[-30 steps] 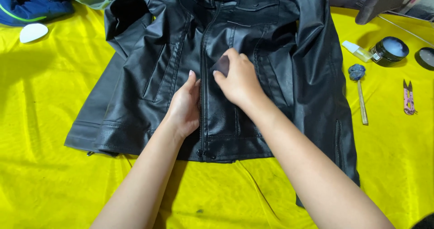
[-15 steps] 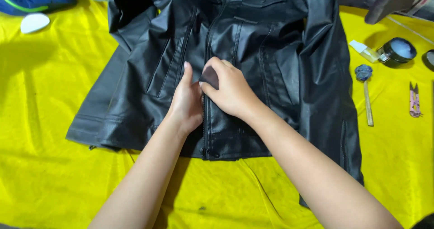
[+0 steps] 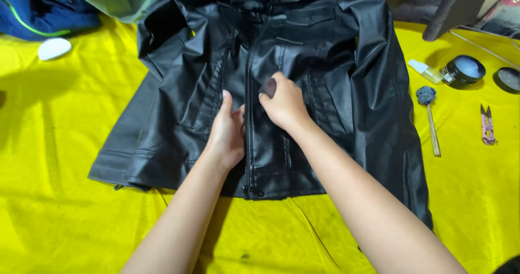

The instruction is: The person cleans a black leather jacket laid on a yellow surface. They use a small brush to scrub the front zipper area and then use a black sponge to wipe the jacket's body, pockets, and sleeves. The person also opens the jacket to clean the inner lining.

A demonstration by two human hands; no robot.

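We are pressing small dark pad (image 3: 267, 87), pinched in right hand (image 3: 285, 107) fingers, just right of black leather jacket's (image 3: 336, 63) vertical zipper (image 3: 249, 117); left hand (image 3: 227, 132) fingers lying flat, together, left of it.

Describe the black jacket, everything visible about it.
The black jacket looks like glossy leather, lying front up on the yellow cloth with a centre zip, chest pockets and spread sleeves; its collar runs out of view. The left hand presses flat beside the zip, and the right hand rubs a small dark pad on it.
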